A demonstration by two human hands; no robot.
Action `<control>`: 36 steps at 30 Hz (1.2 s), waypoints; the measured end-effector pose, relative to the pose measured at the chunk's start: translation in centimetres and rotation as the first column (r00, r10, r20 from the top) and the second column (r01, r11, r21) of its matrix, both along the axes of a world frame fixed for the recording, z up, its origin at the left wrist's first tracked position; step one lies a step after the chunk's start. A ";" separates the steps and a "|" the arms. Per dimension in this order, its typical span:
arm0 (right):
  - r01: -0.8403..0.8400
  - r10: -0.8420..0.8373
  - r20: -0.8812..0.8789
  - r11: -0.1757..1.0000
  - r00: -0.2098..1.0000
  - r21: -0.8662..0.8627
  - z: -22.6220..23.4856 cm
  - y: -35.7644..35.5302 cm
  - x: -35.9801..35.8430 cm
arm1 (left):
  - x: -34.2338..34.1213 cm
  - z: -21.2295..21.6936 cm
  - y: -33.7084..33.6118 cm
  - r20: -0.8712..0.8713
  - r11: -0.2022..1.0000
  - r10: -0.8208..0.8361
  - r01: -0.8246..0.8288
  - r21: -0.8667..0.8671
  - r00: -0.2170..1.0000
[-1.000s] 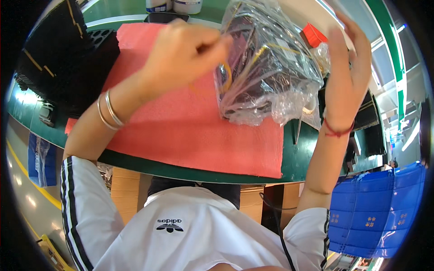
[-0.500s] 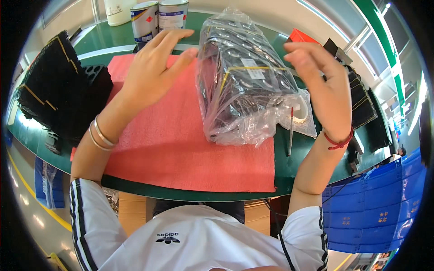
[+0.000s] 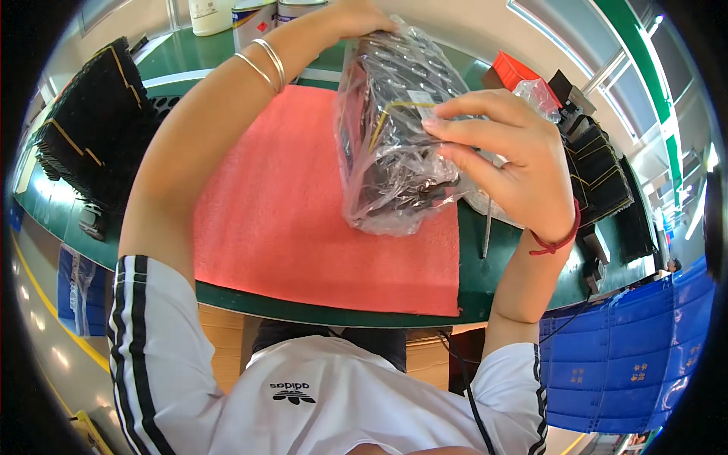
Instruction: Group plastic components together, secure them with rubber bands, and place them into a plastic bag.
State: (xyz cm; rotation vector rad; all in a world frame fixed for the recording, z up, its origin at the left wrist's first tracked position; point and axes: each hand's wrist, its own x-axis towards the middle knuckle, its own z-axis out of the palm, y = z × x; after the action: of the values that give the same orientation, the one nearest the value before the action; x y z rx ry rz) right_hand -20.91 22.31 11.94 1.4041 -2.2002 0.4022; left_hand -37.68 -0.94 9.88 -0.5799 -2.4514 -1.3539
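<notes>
A clear plastic bag point(image 3: 390, 216) lies at the middle of the table, wrapped around a bundle of black parts point(image 3: 402, 68) with rows of round holes. A yellow band point(image 3: 388, 114) and a white label show through the film. My left hand point(image 3: 364, 17) reaches to the bag's far end, its fingers closed together on the plastic; the picture's upper edge partly cuts it off. My right hand point(image 3: 512, 155) is over the bag's right side, fingers stretched and apart, fingertips at the film near the label. Under the bag's left part is a pink foam sheet point(image 3: 318, 250).
Black stacked parts with yellow bands point(image 3: 91, 136) stand on the left of the green table point(image 3: 474, 299); more banded black parts point(image 3: 599, 167) are at the right. Metal cans point(image 3: 254, 23) and a red bin point(image 3: 516, 72) stand at the back. A thin pen-like tool point(image 3: 486, 231) lies right of the foam.
My left hand has moved forward to the bag's far end. My right hand has come down and left onto the bag's right side, and the film there has drawn in.
</notes>
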 end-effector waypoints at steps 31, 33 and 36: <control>-0.135 0.077 -0.249 0.965 0.965 -0.225 1.5 -1.5 -1.8 | 0.4 6.1 1.3 -0.355 0.921 0.384 -0.382 0.078 0.852; -0.166 0.119 -0.190 0.953 0.975 -0.254 1.9 -1.9 -2.1 | 0.4 6.3 1.0 -0.369 0.908 0.416 -0.404 0.112 0.831; -0.037 0.008 -0.059 0.869 0.998 -0.493 2.4 -4.0 -1.5 | -0.3 7.0 0.6 -0.401 0.895 0.445 -0.413 0.169 0.800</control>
State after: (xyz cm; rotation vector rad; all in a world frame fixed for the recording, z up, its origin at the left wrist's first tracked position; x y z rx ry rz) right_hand -22.42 18.32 14.36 1.1376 -1.8526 0.8571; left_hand -37.99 -0.36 16.86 -0.2402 -1.9982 -0.9945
